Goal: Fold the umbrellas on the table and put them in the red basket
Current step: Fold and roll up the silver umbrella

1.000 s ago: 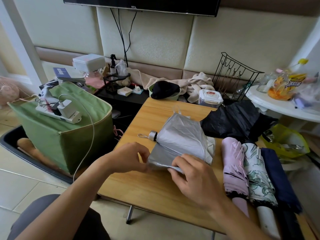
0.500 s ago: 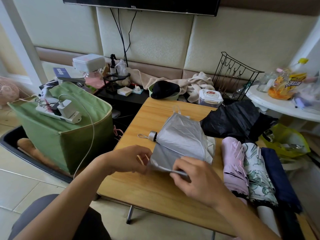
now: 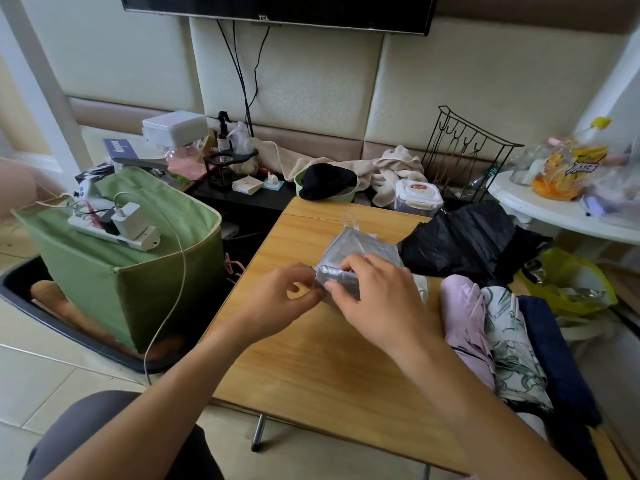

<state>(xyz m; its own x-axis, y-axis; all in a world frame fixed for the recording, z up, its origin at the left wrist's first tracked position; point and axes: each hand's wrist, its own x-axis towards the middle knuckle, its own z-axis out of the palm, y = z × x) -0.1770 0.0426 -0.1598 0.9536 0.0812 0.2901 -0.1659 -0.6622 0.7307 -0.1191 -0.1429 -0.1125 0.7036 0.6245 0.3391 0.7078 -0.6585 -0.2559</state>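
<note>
Wooden desk (image 3: 311,358), five umbrellas: silver umbrella (image 3: 360,245) mid-desk, pinched at its near end by left hand (image 3: 280,299) and right hand (image 3: 377,299); black one (image 3: 464,240) far right; pink (image 3: 464,317), floral (image 3: 509,341), navy (image 3: 554,351) bundled right.

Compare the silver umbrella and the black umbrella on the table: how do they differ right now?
The silver umbrella is gripped by the left hand and right hand; the black umbrella lies untouched. The silver one is gathered into a compact bundle; the black one sprawls loose and crumpled. Both rest on the wooden table.
</note>
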